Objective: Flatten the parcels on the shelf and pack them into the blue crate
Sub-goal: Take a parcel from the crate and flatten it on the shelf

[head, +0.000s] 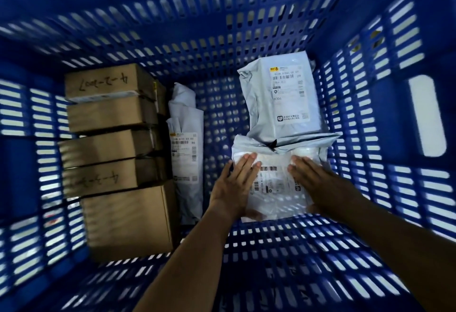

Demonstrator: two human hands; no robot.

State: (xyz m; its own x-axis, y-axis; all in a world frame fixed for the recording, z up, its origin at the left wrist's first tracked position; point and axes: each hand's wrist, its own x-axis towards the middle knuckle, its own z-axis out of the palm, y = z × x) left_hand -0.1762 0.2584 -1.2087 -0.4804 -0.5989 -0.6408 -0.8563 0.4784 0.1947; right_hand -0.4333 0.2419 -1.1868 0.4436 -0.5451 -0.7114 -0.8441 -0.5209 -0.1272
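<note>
I look straight down into the blue crate. A white poly-bag parcel with a barcode label lies flat on the crate floor at the near right. My left hand lies flat on its left side with straight fingers, its thumb under the near edge. My right hand presses flat on its right side. A second grey parcel with a label lies just beyond it. A long rolled grey parcel lies beside a row of brown cardboard boxes.
The cardboard boxes fill the crate's left side, stacked on edge from far to near. A strip of bare slotted floor runs between the rolled parcel and the two flat ones. The crate's slotted walls rise on all sides; a handle slot is on the right wall.
</note>
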